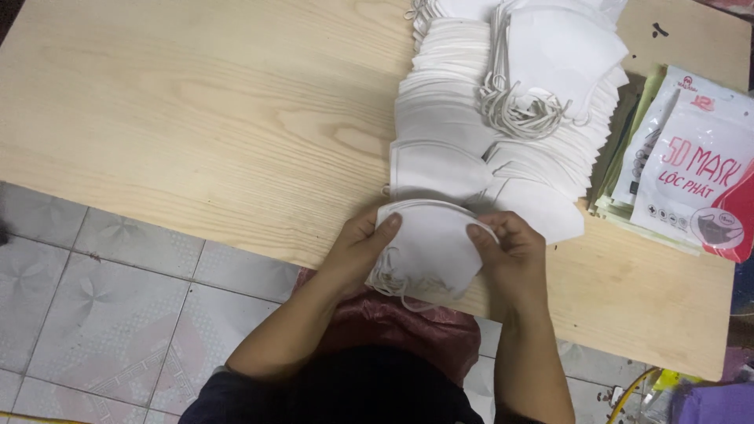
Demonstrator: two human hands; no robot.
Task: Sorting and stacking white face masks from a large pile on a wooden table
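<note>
**Small Stack of Masks Held at the Table's Near Edge**

Left hand point(363, 245) clamps the left side of a small stack of white masks point(428, 247), thumb on top. Right hand point(509, 250) pinches its right side, fingers closed. Beyond, long rows of masks point(471, 118) run far along the wooden table point(196, 118); printed packets point(691, 165) sit right. Dangling ear loops could snag, and an uneven squeeze might fan the stack out.

A white folded face mask point(428, 247), ear loops dangling, at the table's near edge.
</note>
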